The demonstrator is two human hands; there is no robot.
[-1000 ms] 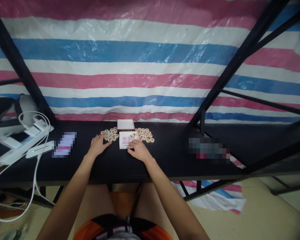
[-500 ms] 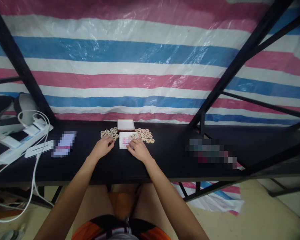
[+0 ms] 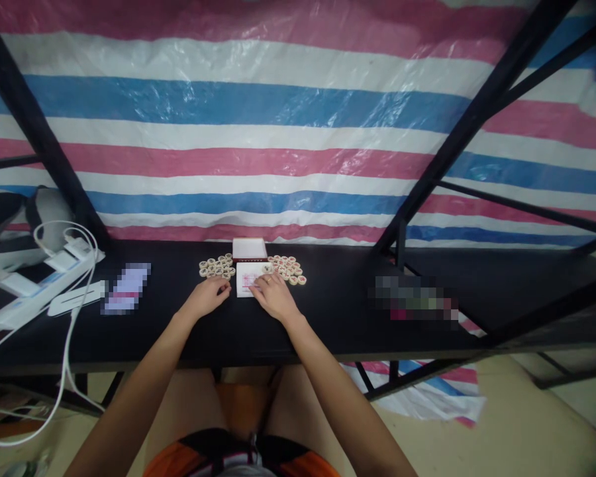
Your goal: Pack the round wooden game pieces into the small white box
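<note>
My right hand (image 3: 274,296) rests at the right side of a white printed board (image 3: 246,289), its fingers over the board; whether it grips a piece is too small to tell. One round piece (image 3: 267,269) shows just beyond those fingers. Curled on the black table is my left hand (image 3: 209,296), near a group of round pieces with dark marks (image 3: 218,266); what its fingers hold, if anything, is hidden. Another group, with red marks (image 3: 291,268), lies right of the board. An open white box (image 3: 249,248) stands behind the board.
On the black table (image 3: 338,311), a blurred phone-like object (image 3: 128,286) lies at left beside a white power strip (image 3: 44,285) with looping cables. A blurred item (image 3: 412,298) lies at right. Black metal posts rise on both sides before a striped sheet (image 3: 258,159).
My right hand has shifted slightly left over the board. My left hand has moved slightly right, a little closer to the board.
</note>
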